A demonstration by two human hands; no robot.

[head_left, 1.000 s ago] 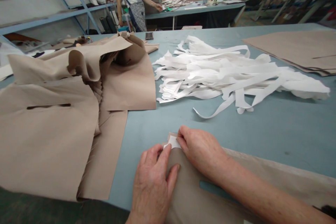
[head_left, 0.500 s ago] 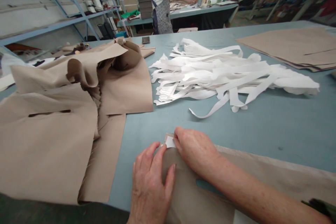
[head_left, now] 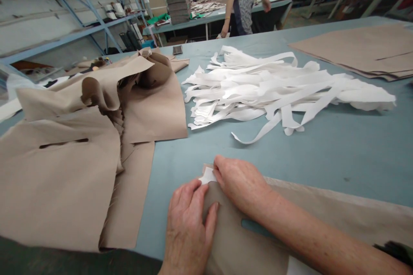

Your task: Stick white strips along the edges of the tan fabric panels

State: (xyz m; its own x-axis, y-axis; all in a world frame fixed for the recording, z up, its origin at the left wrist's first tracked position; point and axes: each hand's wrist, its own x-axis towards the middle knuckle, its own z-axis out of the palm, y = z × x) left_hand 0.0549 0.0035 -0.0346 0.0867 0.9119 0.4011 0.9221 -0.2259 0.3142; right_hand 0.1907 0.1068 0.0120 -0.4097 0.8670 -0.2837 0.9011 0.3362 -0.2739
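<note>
A beige fabric panel (head_left: pixel 234 238) with a slit in it lies on the table at the near edge. At its far left corner a short end of white strip (head_left: pixel 208 175) shows against the fabric. My right hand (head_left: pixel 243 184) is closed at that corner, thumb and curled fingers pinching the strip; most of what lies beneath is hidden. My left hand (head_left: pixel 189 219) rests on the panel's left edge, fingers stretched out and thumb apart, with its fingertips touching the strip's near end.
A heap of white strips (head_left: pixel 258 88) lies mid-table. Crumpled beige fabric pieces (head_left: pixel 61 180) cover the left side, overhanging the front edge. Stacked beige panels (head_left: pixel 361 47) lie at the far right. Beyond the blue table (head_left: pixel 329 154) a person (head_left: pixel 241 4) stands by another worktable.
My left hand has slid slightly right and nearer to me, its fingertips drawing back along the strip. My right hand stays put. The person behind has moved right and lowered an arm.
</note>
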